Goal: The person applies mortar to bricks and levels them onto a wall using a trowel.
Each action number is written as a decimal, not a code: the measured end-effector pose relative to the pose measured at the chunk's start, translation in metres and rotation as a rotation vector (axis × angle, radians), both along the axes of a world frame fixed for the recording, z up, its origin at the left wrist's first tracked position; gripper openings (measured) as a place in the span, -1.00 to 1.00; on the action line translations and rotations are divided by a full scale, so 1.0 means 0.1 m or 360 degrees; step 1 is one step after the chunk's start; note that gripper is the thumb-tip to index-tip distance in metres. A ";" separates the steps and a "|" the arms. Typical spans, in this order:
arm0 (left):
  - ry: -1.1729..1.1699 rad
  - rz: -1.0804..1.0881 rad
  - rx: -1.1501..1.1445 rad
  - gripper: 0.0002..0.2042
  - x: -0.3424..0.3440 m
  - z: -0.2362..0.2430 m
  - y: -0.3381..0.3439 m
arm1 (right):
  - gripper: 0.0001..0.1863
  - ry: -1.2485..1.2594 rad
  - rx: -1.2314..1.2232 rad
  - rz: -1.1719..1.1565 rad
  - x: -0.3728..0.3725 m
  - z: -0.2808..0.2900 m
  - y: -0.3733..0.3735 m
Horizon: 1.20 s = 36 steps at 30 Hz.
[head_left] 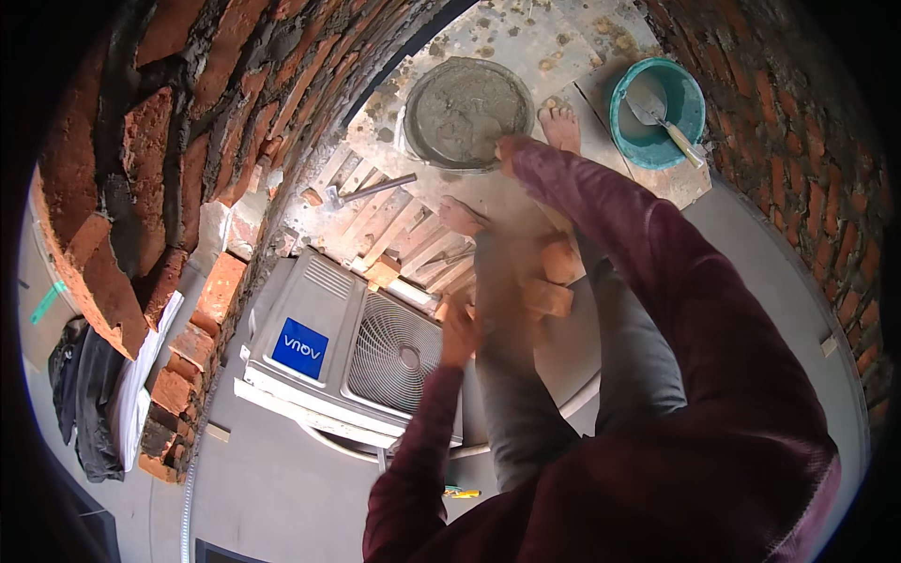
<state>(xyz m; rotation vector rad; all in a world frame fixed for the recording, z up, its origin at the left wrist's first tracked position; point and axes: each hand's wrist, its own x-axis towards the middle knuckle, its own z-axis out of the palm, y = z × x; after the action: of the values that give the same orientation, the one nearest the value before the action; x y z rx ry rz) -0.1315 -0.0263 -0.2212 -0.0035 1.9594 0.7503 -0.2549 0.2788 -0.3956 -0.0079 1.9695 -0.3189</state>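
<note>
My right hand (508,155) is closed at the near rim of a round tub (410,141) of wet grey mortar (465,98). It grips a trowel; its mortar-coated blade (484,129) lies in the mix and its handle is mostly hidden. My left hand (459,333) is curled beside the fan grille of a grey air-conditioner outdoor unit (314,281). What its fingers hold, if anything, is hard to make out. Brick pieces (546,297) lie to the right of my left hand, partly behind my legs.
A teal bucket (699,103) with another trowel (657,114) in it stands at the far right. A hammer (375,188) lies by wooden slats (394,225) near my bare feet (560,129). Rough brick walls rise on the left (225,103) and right (798,178).
</note>
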 end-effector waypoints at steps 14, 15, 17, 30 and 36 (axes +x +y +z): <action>0.0014 -0.0132 -0.0446 -0.53 0.75 0.75 0.08 | -0.66 -0.0771 -0.0609 -0.1881 0.18 1.26 0.07; 0.0012 -0.0137 -0.0460 -0.53 0.76 0.74 0.07 | -0.66 -0.0356 -0.0473 -0.1461 0.24 1.22 0.09; -0.0003 -0.0155 -0.0468 -0.53 0.76 0.72 0.08 | -0.64 0.0434 -0.0182 -0.0593 0.49 1.09 0.26; -0.0040 -0.0208 -0.0480 -0.54 0.71 0.65 0.13 | -0.75 -0.0148 -0.0248 -0.0490 -0.35 -0.32 -0.23; -0.0128 -0.0116 -0.0521 -0.53 0.65 0.72 0.15 | -0.80 -0.1724 -0.1435 -0.2578 -0.14 0.13 0.05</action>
<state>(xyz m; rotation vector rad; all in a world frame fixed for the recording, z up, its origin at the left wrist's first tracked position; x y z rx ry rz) -0.0662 -0.0114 -0.1488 -0.1562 1.9733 0.3704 -0.2689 0.2840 -0.3822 0.9708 0.2568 -1.7412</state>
